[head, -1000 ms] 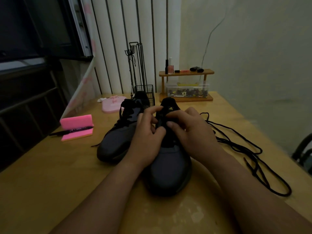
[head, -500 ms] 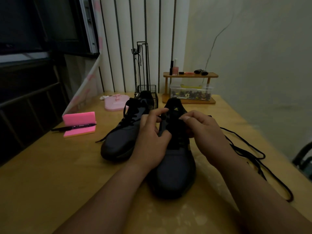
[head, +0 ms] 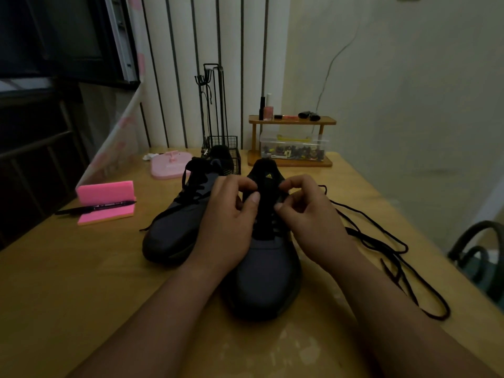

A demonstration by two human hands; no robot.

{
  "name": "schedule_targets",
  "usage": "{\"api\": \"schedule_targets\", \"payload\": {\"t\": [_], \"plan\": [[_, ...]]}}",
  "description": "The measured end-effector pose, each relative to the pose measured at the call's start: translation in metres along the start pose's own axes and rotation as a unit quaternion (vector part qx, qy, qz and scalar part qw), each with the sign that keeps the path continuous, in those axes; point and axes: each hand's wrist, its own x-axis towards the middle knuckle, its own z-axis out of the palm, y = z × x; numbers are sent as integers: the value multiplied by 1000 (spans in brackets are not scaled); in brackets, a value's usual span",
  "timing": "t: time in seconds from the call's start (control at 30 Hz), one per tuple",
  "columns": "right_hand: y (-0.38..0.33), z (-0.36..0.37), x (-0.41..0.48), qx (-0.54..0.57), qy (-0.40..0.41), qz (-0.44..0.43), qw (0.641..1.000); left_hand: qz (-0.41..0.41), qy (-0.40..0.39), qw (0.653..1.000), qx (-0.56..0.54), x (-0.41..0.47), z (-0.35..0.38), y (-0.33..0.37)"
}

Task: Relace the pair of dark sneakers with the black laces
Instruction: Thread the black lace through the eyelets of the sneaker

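Two dark sneakers stand side by side on the wooden table (head: pixel 68 282), toes toward me. The left sneaker (head: pixel 174 227) is laced with a black lace. My hands work on the right sneaker (head: pixel 268 274) at its tongue and upper eyelets. My left hand (head: pixel 231 216) curls round the shoe's left upper edge, thumb on the tongue. My right hand (head: pixel 308 214) has its fingers curled at the right eyelets, pinching the black lace (head: pixel 387 246), which trails loose across the table to the right. The light is dim and the lace at the fingertips is hard to make out.
A pink block (head: pixel 106 200) with a black pen (head: pixel 95 208) lies at the left. Behind the shoes stand a pink dish (head: pixel 169 166), a black wire basket (head: pixel 226 148) and a wooden shelf (head: pixel 291 121) over a clear box. A dark chair back (head: pixel 480 252) shows at the right.
My hands have slid up the right sneaker from its mid eyelets to the top of the tongue. My right hand has drawn a little to the right. The camera view has tilted down slightly.
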Motion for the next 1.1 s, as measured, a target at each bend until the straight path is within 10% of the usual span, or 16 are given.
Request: {"api": "schedule_targets", "payload": {"t": [0.33, 0.6, 0.87, 1.1], "plan": [[4, 4, 7, -179, 45, -141, 973, 5, 12, 998, 56, 1, 2, -2], [6, 4, 3, -116, 5, -92, 989, -126, -43, 981, -144, 4, -6, 10], [7, 6, 0, -103, 26, -72, 992, -22, -98, 990, 104, 3, -15, -1], [7, 7, -2, -76, 32, 25, 996, -2, -48, 997, 53, 4, -19, -6]]}}
